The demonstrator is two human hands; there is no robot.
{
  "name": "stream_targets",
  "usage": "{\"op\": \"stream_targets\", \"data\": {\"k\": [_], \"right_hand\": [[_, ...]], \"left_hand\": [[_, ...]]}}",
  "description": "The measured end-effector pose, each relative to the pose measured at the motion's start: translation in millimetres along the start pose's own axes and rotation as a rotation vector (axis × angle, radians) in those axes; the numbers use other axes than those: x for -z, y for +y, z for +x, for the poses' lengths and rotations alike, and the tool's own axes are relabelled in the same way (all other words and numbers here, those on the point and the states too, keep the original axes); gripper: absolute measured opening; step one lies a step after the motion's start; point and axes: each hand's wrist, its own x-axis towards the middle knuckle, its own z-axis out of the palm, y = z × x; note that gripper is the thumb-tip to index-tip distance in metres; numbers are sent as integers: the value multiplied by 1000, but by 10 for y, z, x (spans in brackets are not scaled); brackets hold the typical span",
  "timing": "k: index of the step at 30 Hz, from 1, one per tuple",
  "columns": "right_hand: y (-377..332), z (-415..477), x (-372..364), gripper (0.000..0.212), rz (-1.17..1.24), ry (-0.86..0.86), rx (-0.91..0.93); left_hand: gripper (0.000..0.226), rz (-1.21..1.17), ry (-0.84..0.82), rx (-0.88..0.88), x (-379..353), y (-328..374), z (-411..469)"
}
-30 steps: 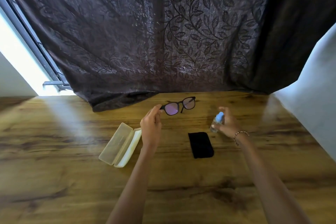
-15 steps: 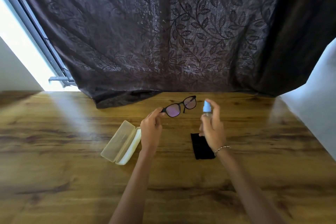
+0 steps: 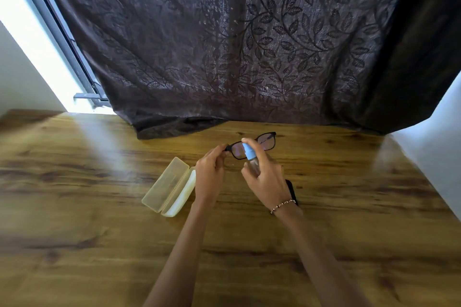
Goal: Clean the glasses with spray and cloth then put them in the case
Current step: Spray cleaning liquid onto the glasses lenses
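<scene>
Spraying looks to be the step in hand. The left hand [image 3: 209,174] pinches the glasses [image 3: 267,141] by the frame's end, thumb and fingertips closed on the corner beside one lens, and holds them up off the table [image 3: 99,232] with both lenses spread out beyond the fingers. The right hand [image 3: 264,182] is wrapped round the spray bottle [image 3: 248,153], its forefinger curled over the top of the blue cap. The bottle stands upright just in front of the lens nearest the left fingertips, very close to it. Whether the forefinger is pressing, or any mist is leaving the nozzle, cannot be told.

The cloth [image 3: 292,193] lies flat on the table under the right wrist, mostly hidden by the hand and the bracelet [image 3: 283,205]. The case [image 3: 169,187] sits open just outside the left hand's knuckles, lid laid back.

Cleaning has barely begun, as I judge it. The next move calls for wetting both lenses, so the nozzle must also reach the lens farther from the left fingers. After that the right fingers must set the bottle down and take up the cloth, while the left pinch stays on the frame and off the glass.
</scene>
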Motion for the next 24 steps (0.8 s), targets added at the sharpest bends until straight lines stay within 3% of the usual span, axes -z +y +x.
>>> {"op": "stream_targets", "data": {"k": [11, 17, 24], "right_hand": [[-83, 46, -3, 50, -73, 124, -19], [-113, 76, 1, 55, -139, 70, -1], [-106, 51, -17, 52, -174, 137, -49]], "left_hand": [[27, -35, 9, 27, -2, 8, -4], [27, -36, 1, 19, -12, 9, -8], [29, -39, 1, 46, -6, -2, -6]]}}
